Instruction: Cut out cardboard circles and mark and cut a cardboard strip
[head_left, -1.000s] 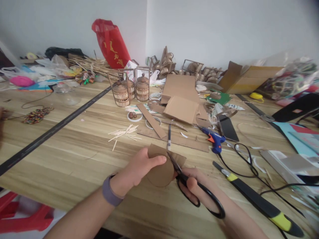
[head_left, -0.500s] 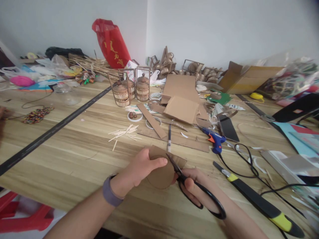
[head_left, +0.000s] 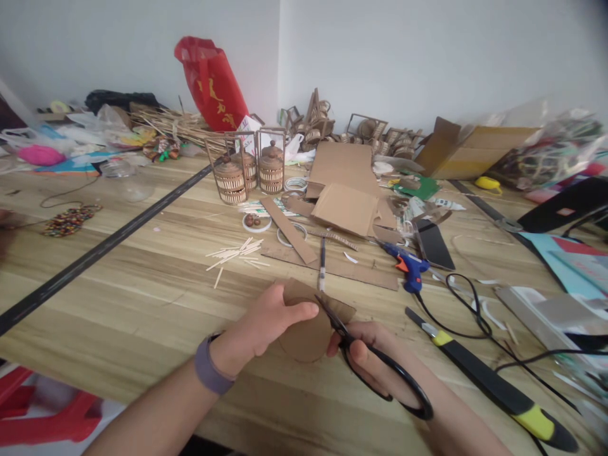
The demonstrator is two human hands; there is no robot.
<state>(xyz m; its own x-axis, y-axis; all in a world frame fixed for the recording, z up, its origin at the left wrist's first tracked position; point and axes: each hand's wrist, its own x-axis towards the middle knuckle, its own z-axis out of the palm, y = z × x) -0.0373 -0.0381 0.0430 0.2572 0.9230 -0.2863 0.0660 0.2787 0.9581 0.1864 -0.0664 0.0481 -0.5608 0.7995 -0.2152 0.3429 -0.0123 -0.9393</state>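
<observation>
My left hand (head_left: pixel 270 320) grips a piece of brown cardboard (head_left: pixel 306 339), its thumb lying flat across the top. The cardboard has a rounded lower edge and a straighter corner at the upper right. In my right hand (head_left: pixel 368 354) are black-handled scissors (head_left: pixel 399 373), fingers through the loops. Their blades lie against the cardboard near my left thumb, close along the rounded edge. My left fingers under the cardboard are hidden. Beyond the hands, a pen-like tool (head_left: pixel 323 259) lies on the table by a long cardboard strip (head_left: pixel 361 271).
A blue glue gun (head_left: pixel 408 265) with its cord and a yellow-black utility knife (head_left: pixel 489 373) lie to the right. Ahead are thin sticks (head_left: pixel 237 252), small woven lanterns (head_left: pixel 231 180) and cardboard sheets (head_left: pixel 342 164). A red stool (head_left: pixel 52 411) stands below the table edge.
The scissors' handles have spread slightly, the lower loop shifting right and down. My left hand and the cardboard stay almost where they were.
</observation>
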